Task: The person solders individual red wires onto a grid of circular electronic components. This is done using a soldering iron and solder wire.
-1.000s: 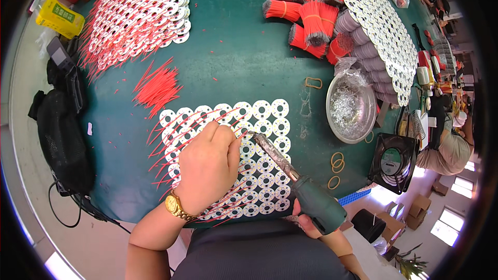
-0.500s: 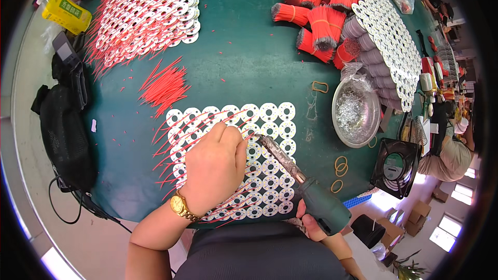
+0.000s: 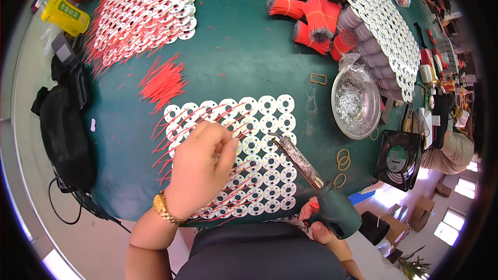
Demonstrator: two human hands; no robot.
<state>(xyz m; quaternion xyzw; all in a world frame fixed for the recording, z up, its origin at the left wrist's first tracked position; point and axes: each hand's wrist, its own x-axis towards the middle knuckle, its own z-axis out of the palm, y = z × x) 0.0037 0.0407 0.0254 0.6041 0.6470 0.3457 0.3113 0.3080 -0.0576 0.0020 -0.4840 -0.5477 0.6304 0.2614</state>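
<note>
Hands apart from each other. Left hand (image 3: 202, 168), gold watch (image 3: 162, 208) at the wrist, is over the left-centre of the panel of white ring-shaped boards (image 3: 271, 154), which lies on the green table (image 3: 233, 75) in front of the person's torso. Its fingers are bent, thumb and forefinger drawn close; whether a wire is pinched between them cannot be told, the hand's back covering the view. The boards under hand and wrist are hidden. Right hand (image 3: 322, 233) is closed round the dark handle of the soldering iron (image 3: 313, 177); only parts of its fingers show, the palm hidden behind the handle. The bent tip is over the panel's right half, apart from the left fingers; contact with a board cannot be made out. Red wires (image 3: 162, 147) fan off the panel's left side, inner ends partly masked by the hand. Beyond, a loose red wire pile (image 3: 163, 84); the wired panel stack (image 3: 145, 18) and tied red bundles (image 3: 317, 18) are cut by the upper edge.
</note>
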